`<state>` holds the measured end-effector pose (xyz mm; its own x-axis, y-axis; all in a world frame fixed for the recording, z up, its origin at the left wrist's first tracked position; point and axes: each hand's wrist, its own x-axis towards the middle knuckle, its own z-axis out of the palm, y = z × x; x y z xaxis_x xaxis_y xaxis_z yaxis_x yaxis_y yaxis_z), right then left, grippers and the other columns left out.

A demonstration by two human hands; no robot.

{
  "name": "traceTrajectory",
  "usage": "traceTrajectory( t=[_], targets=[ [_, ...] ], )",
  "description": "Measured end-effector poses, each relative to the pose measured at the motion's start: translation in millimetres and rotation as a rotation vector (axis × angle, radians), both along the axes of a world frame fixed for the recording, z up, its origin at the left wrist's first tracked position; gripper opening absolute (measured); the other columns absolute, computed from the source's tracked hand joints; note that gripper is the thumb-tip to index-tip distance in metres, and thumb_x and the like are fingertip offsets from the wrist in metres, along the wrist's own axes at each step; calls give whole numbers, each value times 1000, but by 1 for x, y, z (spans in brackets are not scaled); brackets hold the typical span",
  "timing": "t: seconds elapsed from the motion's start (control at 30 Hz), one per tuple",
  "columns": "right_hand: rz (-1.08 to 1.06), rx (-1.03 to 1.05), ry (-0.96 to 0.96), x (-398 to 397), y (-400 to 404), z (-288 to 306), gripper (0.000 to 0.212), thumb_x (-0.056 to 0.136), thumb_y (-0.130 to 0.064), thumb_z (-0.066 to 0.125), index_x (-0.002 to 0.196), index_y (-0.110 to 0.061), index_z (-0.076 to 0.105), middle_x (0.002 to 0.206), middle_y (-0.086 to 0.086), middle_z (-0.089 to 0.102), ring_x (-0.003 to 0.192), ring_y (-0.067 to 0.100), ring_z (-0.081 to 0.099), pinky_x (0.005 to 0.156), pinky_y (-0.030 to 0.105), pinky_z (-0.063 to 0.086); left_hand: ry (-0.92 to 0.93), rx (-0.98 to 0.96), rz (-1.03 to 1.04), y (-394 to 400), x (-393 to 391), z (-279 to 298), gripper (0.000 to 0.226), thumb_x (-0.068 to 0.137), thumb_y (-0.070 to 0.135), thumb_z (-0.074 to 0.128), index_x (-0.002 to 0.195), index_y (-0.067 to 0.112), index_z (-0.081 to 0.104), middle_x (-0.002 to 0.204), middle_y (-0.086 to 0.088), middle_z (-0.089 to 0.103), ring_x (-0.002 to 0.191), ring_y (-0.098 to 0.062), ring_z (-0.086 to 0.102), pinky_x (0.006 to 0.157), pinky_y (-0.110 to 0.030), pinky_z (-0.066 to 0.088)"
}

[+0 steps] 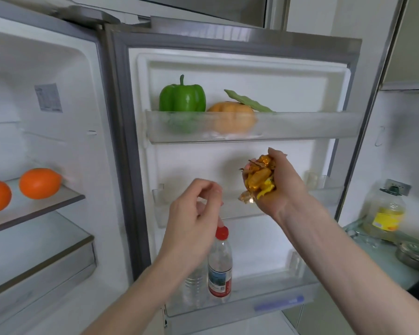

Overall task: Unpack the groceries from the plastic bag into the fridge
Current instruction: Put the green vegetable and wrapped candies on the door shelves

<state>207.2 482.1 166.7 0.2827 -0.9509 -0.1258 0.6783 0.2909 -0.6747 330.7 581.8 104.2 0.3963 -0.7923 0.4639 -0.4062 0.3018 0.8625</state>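
Wrapped candies (260,181) in gold and yellow foil fill the right hand (273,184), whose fingers curl around them just below the top door shelf (252,128). On that shelf stand a green bell pepper (182,97) and a small pumpkin (231,117). Beside, lower, the left hand (194,213) holds nothing, fingers loosely curled, just above a red-capped water bottle (220,264).

Nothing legible anywhere.
Printed sticker (48,97) on the fridge's inner wall: rows of small print, too blurred to read. Red, white and blue label on the red-capped water bottle (220,267) in the lowest door shelf: lettering too small to make out. Yellow label on the oil jug (386,213) on the counter at right: markings unreadable. Gold candy wrappers (259,181): no discernible print.
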Motion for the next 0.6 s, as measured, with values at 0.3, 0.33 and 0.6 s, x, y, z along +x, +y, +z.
traceTrajectory(
  t=[0.3,0.33,0.6],
  targets=[
    [-181,-73,202,42,-28,-3,36,104,-38,51,122,-8,55,91,15,62,67,28,61,59,35,55,-384,80,13,-15,5,33,44,96,59,58,137,48,49,103,19,68,78,-8,68,76,-28,53],
    [-167,-87,215,45,-28,-4,39,103,-39,51,125,-8,54,99,18,62,75,30,62,67,43,59,-415,98,4,-19,5,35,46,96,55,59,140,49,49,101,19,69,80,-8,67,77,-28,51],
    [-19,-151,315,43,-29,-2,15,103,-24,54,102,-10,51,79,10,51,63,26,57,60,36,53,-303,216,-15,-48,18,51,35,85,31,79,116,33,65,87,10,71,78,-17,71,71,-30,54]
  ],
)
